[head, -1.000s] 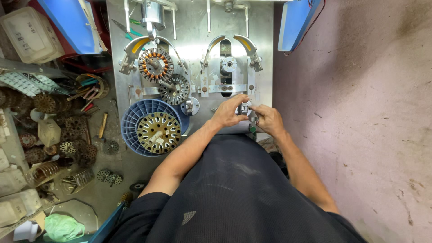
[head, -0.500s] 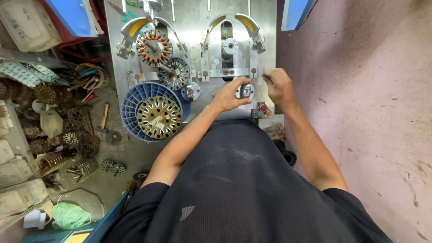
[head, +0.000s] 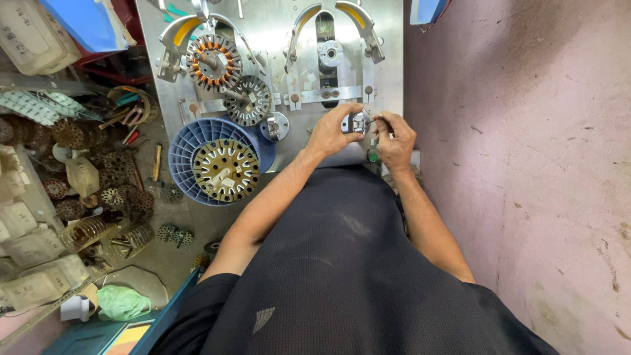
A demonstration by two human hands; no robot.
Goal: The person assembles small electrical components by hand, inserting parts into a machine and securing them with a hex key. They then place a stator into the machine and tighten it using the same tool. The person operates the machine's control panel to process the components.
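Blue ribbed spool [head: 187,148], orange-wound stator [head: 213,62], black shirt [head: 355,276], pink wall [head: 526,164].

Small grey metal part [head: 355,122] held upright against the steel panel.

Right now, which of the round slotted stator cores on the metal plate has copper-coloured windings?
The upper-left stator core, seated under the yellow-tipped arch. Its teeth are wrapped in orange-copper wire; the smaller grey core just below and the pale gold one in the blue basket are bare.

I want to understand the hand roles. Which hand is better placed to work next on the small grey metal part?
Probably the right hand: it pinches a thin metal tool whose tip meets the small grey metal part. The left hand already grips that part, steadying it.
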